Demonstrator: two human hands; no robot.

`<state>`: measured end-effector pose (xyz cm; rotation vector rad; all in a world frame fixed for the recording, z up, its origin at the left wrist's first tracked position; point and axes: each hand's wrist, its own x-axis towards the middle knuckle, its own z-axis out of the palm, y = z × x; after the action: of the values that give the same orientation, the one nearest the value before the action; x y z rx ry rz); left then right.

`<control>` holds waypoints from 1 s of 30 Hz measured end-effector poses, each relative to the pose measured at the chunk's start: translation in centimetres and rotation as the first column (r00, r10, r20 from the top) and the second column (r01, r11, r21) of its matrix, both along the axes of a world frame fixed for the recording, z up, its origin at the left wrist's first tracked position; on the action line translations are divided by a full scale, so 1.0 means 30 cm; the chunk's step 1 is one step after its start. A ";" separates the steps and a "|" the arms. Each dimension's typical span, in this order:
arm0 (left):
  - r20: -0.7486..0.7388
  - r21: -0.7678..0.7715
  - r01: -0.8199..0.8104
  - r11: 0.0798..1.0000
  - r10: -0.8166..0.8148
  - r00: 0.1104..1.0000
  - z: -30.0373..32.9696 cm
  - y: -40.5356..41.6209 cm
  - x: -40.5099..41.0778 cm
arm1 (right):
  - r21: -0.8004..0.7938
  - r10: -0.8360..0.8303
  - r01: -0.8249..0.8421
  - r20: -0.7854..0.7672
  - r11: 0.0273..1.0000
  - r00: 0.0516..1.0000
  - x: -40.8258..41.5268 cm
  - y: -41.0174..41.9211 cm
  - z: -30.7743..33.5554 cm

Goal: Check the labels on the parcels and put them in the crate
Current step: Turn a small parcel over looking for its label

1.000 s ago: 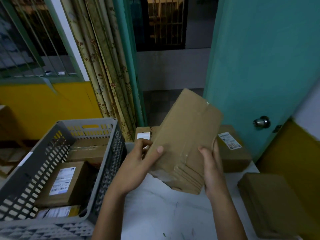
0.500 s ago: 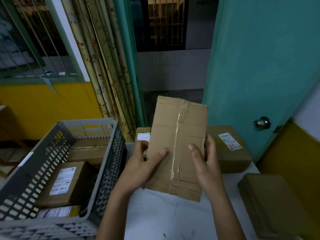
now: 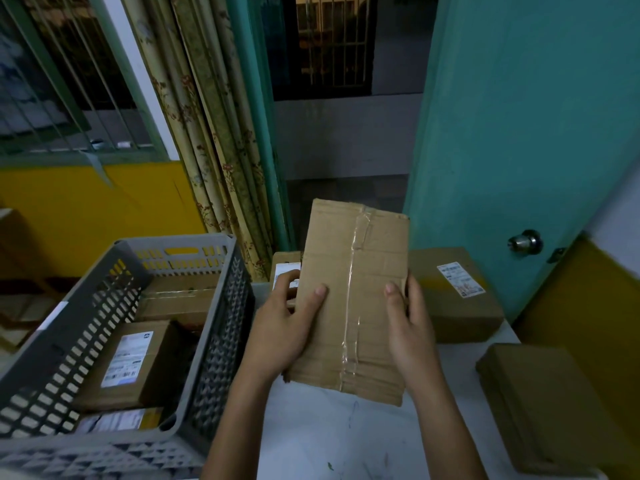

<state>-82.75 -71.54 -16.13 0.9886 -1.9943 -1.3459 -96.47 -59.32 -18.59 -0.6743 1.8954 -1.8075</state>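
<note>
I hold a flat brown cardboard parcel [image 3: 353, 292] upright above the white table, its taped face toward me with no label showing. My left hand [image 3: 284, 327] grips its left edge, thumb on the front. My right hand [image 3: 408, 327] grips the right edge the same way. A grey slotted crate [image 3: 69, 341] stands to the left and holds a labelled parcel [image 3: 128, 362], another labelled one [image 3: 114, 420] at the front and a taped one [image 3: 176, 299] at the back.
On the white table [image 3: 346, 438] a labelled box [image 3: 453, 292] sits behind the held parcel at the right, a small labelled box [image 3: 284, 265] behind it at the left, and a plain brown parcel [image 3: 547, 407] at the right edge. A teal door [image 3: 519, 133] stands behind.
The parcel has turned from tilted to upright, its taped face squared toward me. Both hands shifted along its side edges and keep hold.
</note>
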 end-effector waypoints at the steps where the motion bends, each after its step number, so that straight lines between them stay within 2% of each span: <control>1: 0.006 -0.026 -0.008 1.000 0.008 1.000 -0.006 0.001 -0.005 | 0.011 -0.014 0.014 -0.003 1.000 1.000 -0.001 -0.003 -0.005; 6: 0.027 -0.071 -0.081 0.994 0.084 0.996 -0.035 -0.004 -0.005 | 0.053 -0.008 0.007 0.032 0.999 0.999 -0.012 -0.006 -0.004; 12: 0.066 -0.074 -0.010 0.997 0.014 0.998 -0.043 -0.014 -0.011 | 0.128 0.009 -0.009 0.004 0.992 1.000 -0.022 -0.006 -0.015; 17: -0.022 0.050 -0.008 0.999 0.009 1.000 -0.052 -0.007 -0.023 | 0.042 -0.004 0.001 0.085 0.999 0.996 -0.014 0.002 0.000; 20: -0.082 0.111 -0.016 0.994 0.025 0.996 -0.060 0.007 -0.042 | 0.001 -0.011 0.011 0.075 1.000 0.997 0.005 0.001 0.006; 24: -0.082 0.015 -0.044 0.999 0.046 0.996 -0.069 0.002 -0.046 | 0.003 -0.053 0.053 0.021 0.999 0.998 0.008 -0.005 -0.008; 30: -0.126 0.019 0.035 0.999 -0.033 0.992 -0.075 0.004 -0.029 | -0.020 -0.001 0.000 -0.031 1.000 1.000 -0.004 -0.002 -0.028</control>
<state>-83.63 -71.43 -18.40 0.8609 -1.9146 -1.4149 -96.60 -59.38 -19.42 -0.7123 1.8997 -1.8283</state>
